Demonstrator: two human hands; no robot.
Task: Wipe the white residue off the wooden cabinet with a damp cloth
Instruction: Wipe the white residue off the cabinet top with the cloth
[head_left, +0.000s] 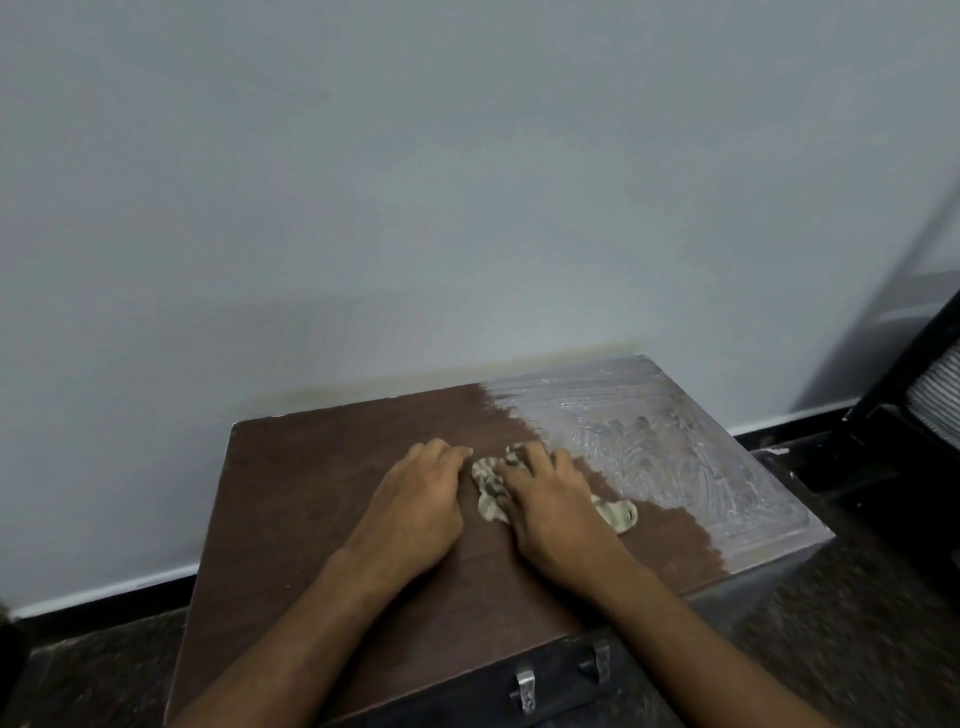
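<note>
The soft, limp cloth (491, 488) lies bunched mid-cabinet (322, 493) under the pressing right hand (556, 504), left hand (415, 504) flat beside it, best gathered into a wad against the residue (649, 447).

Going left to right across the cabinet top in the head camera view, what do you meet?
Clean wood of the cabinet → left hand → cloth → right hand → white residue.
</note>
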